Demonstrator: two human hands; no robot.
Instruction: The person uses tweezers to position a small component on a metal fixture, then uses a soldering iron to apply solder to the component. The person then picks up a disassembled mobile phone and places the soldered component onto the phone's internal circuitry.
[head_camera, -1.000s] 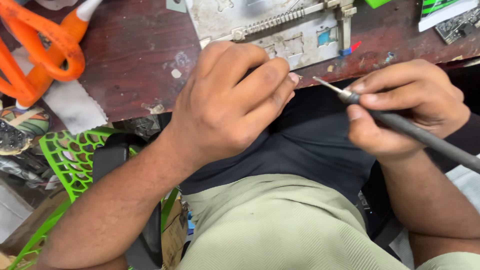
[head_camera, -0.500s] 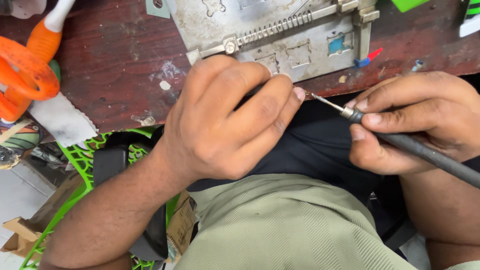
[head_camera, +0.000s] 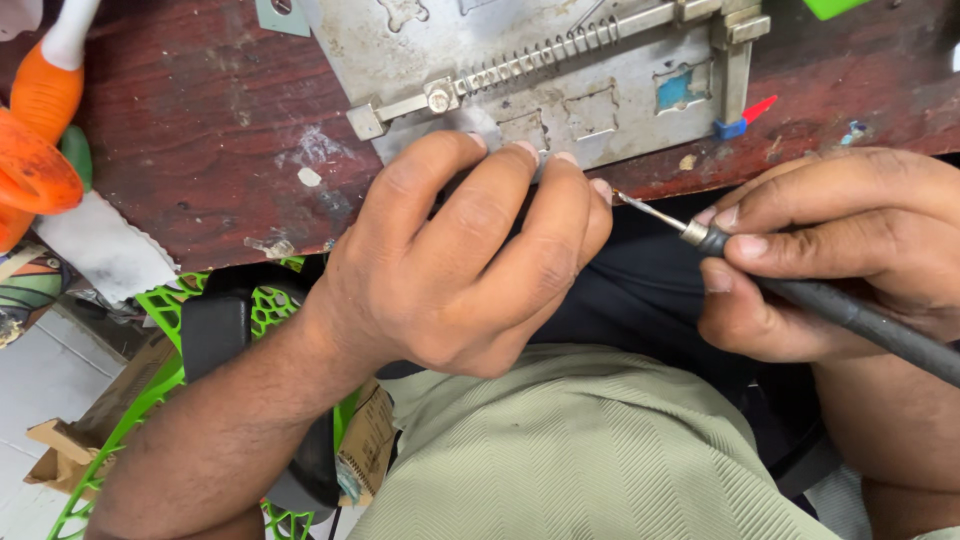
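My left hand (head_camera: 470, 250) is curled at the near edge of the dark wooden bench (head_camera: 200, 130), fingers closed over something small and dark that I cannot make out. My right hand (head_camera: 820, 250) grips a black pen-shaped tool (head_camera: 850, 315) with a thin metal tip (head_camera: 650, 212). The tip points left and reaches the fingertips of my left hand. Just behind both hands lies a grey metal fixture plate (head_camera: 600, 100) with a spring and bolt along its upper side.
Orange-handled tools (head_camera: 40, 130) lie at the bench's left end, beside a white cloth scrap (head_camera: 105, 250). A small red and blue piece (head_camera: 745, 115) sits by the plate. A green mesh basket (head_camera: 130, 400) stands below left. My lap, in a light green shirt (head_camera: 570, 450), fills the foreground.
My view has shifted so the bench and plate sit lower in frame. The tool tip has moved closer to my left fingertips, and my left hand has edged toward the plate.
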